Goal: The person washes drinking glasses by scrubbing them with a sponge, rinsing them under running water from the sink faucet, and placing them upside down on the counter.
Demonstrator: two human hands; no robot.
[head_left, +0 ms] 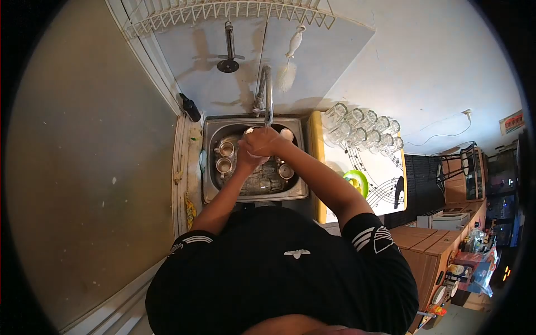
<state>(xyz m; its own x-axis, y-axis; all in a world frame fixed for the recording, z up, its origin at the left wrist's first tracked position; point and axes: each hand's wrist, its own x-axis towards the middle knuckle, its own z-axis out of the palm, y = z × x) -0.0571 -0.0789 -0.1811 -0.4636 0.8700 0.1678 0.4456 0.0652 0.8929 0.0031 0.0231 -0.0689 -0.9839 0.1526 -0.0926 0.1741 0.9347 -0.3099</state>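
Both hands meet over the metal sink [305, 187], just below the curved tap [269, 92]. My right hand [262, 141] is closed, its fingers curled over the left one. Mostly covered by it, my left hand [252, 159] also looks closed. What lies between them is hidden. A pale round rim [249, 130] shows just beyond the fingers; I cannot tell whether it is held. Two mugs [225, 149] sit upright at the sink's left side. On the right are another mug [286, 171] and a whitish cup [287, 134]. Glass vessels [259, 184] lie along the near side.
Several upturned glass mugs [363, 128] stand in rows on the right counter, near a green dish [357, 181]. A dark bottle [190, 108] stands at the back left corner. A brush [288, 72] and a metal utensil [228, 50] hang from the wire rack [229, 10].
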